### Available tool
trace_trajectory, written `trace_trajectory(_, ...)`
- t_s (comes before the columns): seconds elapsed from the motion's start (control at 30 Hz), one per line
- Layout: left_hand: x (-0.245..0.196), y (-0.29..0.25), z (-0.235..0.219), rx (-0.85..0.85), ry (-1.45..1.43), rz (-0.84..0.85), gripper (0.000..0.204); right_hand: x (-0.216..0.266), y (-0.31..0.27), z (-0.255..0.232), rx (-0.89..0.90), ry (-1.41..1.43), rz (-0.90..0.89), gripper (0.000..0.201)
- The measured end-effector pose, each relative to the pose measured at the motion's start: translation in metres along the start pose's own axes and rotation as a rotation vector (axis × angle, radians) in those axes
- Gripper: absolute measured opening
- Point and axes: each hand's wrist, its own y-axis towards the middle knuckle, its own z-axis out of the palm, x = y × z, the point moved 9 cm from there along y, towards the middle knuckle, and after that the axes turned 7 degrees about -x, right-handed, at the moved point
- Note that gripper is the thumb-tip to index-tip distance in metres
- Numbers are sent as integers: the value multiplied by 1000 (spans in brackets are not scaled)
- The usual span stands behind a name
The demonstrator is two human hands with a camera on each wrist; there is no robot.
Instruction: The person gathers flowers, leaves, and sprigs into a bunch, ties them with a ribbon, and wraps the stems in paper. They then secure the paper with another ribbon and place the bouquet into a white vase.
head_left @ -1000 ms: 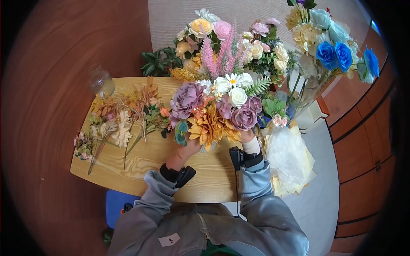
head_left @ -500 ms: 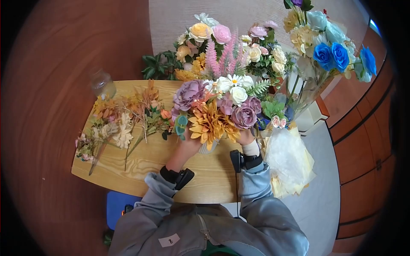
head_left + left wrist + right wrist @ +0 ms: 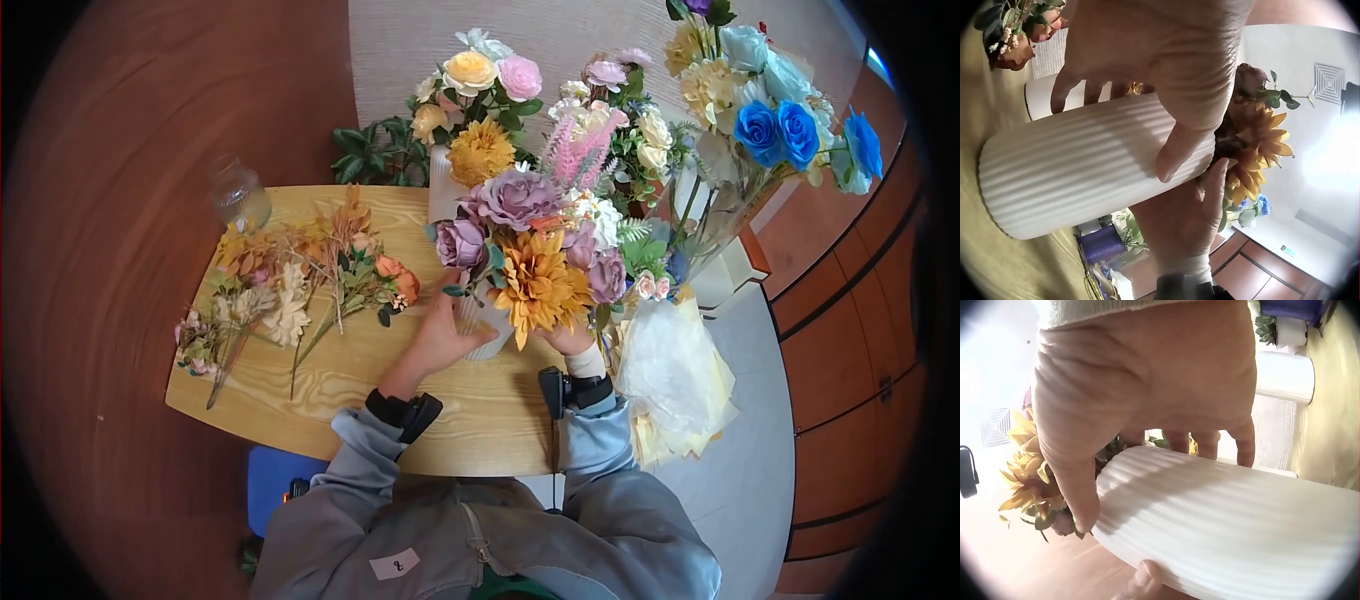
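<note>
A white ribbed vase (image 3: 484,342) stands on the wooden table (image 3: 300,408), filled with artificial flowers: a large orange bloom (image 3: 536,284), purple roses (image 3: 518,199) and pink flower spikes (image 3: 577,158). My left hand (image 3: 447,327) grips the vase's left side, thumb across the front below the rim, fingers reaching round behind. From the other side my right hand (image 3: 570,337) holds the vase close under the blooms; its thumb (image 3: 1077,487) lies near the rim. In the head view the orange petals hide part of the right fingers and the vase's mouth.
Loose flower stems (image 3: 300,310) lie on the table's left, by a clear glass jar (image 3: 240,198). More flower arrangements stand behind, including one with blue roses (image 3: 775,130) at right. Pale wrapping paper (image 3: 675,370) sits past the table's right edge.
The vase's arrangement has turned: the orange bloom and pink spikes have shifted right, and the purple roses now show at the front left. My left hand has shifted, uncovering more of the vase.
</note>
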Motion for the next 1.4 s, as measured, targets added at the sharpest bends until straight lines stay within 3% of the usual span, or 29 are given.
trace_trajectory(0.07,-27,-2,-4,-12,38,5,87,24,-2,-10,-89,-120,-214,56)
trace_trajectory(0.17,-37,4,-1,-23,-3,52,75,17,1,-11,-158,-11,-175,54)
trace_trajectory(0.2,-40,5,0,-24,-80,93,67,23,1,-14,-223,-6,-282,49)
trace_trajectory(0.23,-44,4,-1,-26,-81,91,67,27,2,-13,-220,-6,-281,49)
trace_trajectory(0.3,-45,1,-6,-43,7,3,71,21,6,-17,-238,84,-95,42)
trace_trajectory(0.33,-42,0,-6,-45,6,1,71,31,7,-22,-279,94,-114,33)
trace_trajectory(0.47,-63,-7,-10,-213,413,468,31,75,23,-28,-311,228,-95,29)
trace_trajectory(0.57,-74,-2,-16,-240,358,430,27,95,29,-28,-321,280,7,21)
trace_trajectory(0.63,-82,-2,-17,-244,347,435,27,95,29,-30,-360,301,-21,21)
trace_trajectory(0.7,-94,-7,-22,-353,373,585,29,96,33,-31,-341,279,53,25)
trace_trajectory(0.73,-97,-9,-18,-381,530,671,29,98,33,-31,-346,280,57,25)
trace_trajectory(0.83,-88,-1,-18,-322,521,594,26,101,35,-29,-335,215,67,27)
trace_trajectory(0.93,-94,-2,-21,-370,564,630,21,108,38,-28,-314,169,-23,25)
trace_trajectory(1.07,-86,-2,-20,-374,600,617,21,98,39,-26,-292,190,88,24)
trace_trajectory(1.17,-88,-7,-16,-385,668,674,22,91,40,-23,-267,109,28,25)
trace_trajectory(1.23,-89,-13,-15,-400,682,715,23,100,37,-25,-306,22,-155,26)
trace_trajectory(1.3,-65,-3,-22,-290,343,414,24,95,35,-25,-319,-2,-198,27)
trace_trajectory(1.4,-58,-1,-18,-207,241,346,26,90,32,-24,-316,-80,-201,29)
